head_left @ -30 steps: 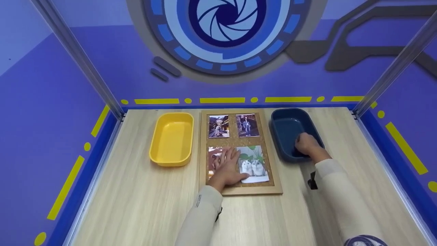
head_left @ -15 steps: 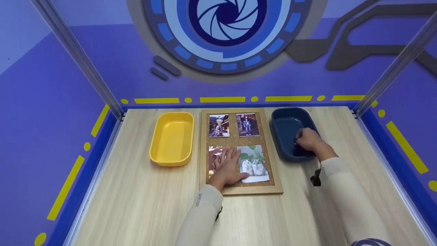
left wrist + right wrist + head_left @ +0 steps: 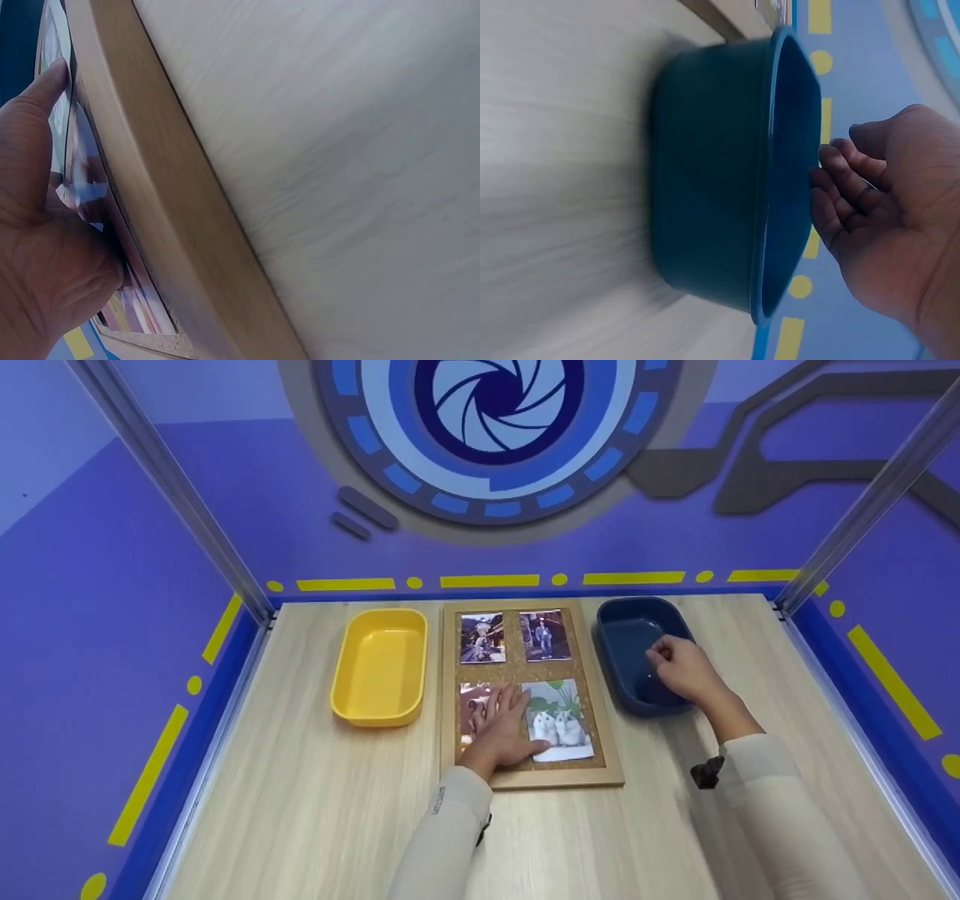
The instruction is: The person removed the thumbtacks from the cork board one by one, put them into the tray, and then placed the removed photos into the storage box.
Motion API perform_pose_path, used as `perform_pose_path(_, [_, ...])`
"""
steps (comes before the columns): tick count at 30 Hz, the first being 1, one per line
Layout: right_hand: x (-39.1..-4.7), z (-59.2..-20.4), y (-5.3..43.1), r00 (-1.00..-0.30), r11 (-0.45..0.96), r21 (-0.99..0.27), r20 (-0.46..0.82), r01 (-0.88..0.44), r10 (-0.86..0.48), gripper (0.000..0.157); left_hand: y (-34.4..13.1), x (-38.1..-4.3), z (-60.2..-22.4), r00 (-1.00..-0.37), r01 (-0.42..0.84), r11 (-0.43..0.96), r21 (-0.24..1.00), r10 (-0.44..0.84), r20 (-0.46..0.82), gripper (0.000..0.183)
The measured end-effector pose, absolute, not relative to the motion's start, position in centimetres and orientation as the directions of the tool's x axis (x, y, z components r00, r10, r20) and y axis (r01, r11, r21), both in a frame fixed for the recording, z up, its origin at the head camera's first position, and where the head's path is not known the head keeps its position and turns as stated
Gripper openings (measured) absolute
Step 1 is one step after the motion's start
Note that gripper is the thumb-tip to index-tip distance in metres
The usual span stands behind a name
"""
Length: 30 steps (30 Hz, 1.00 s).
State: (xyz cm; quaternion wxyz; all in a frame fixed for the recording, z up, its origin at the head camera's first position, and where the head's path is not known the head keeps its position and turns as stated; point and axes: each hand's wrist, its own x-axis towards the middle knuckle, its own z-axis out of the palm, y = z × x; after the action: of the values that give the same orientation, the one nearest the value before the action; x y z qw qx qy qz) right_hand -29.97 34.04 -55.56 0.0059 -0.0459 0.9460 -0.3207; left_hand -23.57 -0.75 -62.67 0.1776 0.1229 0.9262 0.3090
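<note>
My left hand [image 3: 501, 731] lies spread on a wood-framed cork board [image 3: 512, 670], over the lower-left photo [image 3: 86, 169]. Its thumb rests on the corner of the lower-right photo of two hamsters [image 3: 561, 724]. Two smaller photos, a left one [image 3: 482, 637] and a right one [image 3: 544, 635], sit along the board's top. Above the dark blue tray [image 3: 626, 634] is my right hand [image 3: 686, 667], its fingers curled and the thumb tip close to the index fingertip. I cannot tell whether something small is pinched there. The right wrist view shows this hand [image 3: 889, 199] beside the tray's rim.
A yellow tray [image 3: 381, 667] stands left of the board on the pale wooden table [image 3: 300, 795]. Purple-blue panels [image 3: 247, 510] with metal corner posts enclose the table at the back and sides.
My right hand has risen out of the blue tray and drawn slightly back to the right, with thumb and fingers together. The left hand stays on the board.
</note>
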Motion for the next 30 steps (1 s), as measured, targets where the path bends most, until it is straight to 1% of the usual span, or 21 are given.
perform_pose_path(4, [-29.0,-55.7,32.9,-0.992,0.776,-0.619,0.082,-0.126,-0.095,0.021,-0.5,-23.9,-63.4,-0.905,0.116,0.776,0.62,0.339,-0.255,0.108])
perform_pose_path(7, [-28.4,-56.1,31.5,-0.989,0.761,-0.631,0.103,-0.148,-0.107,0.019,-0.4,-24.1,-63.9,-0.906,0.123,0.777,0.618,0.342,-0.249,0.109])
perform_pose_path(14, [-27.0,-56.5,27.6,-0.979,0.714,-0.67,0.143,-0.204,-0.146,0.013,-0.8,-23.3,-62.3,-0.909,0.128,0.778,0.615,0.34,-0.24,0.105])
perform_pose_path(20, [-26.2,-56.9,24.8,-0.972,0.695,-0.68,0.152,-0.235,-0.179,0.01,-0.8,-23.5,-62.5,-0.912,0.131,0.779,0.614,0.337,-0.234,0.105])
perform_pose_path(25, [-25.6,-58.2,23.1,-0.979,0.724,-0.659,0.11,-0.201,-0.171,0.015,-0.7,-23.6,-62.8,-0.907,0.118,0.775,0.621,0.338,-0.25,0.104])
perform_pose_path(30, [-25.3,-60.1,21.7,-0.994,0.749,-0.654,0.039,-0.103,-0.102,0.025,-0.8,-24.0,-63.3,-0.905,0.112,0.78,0.616,0.336,-0.26,0.105])
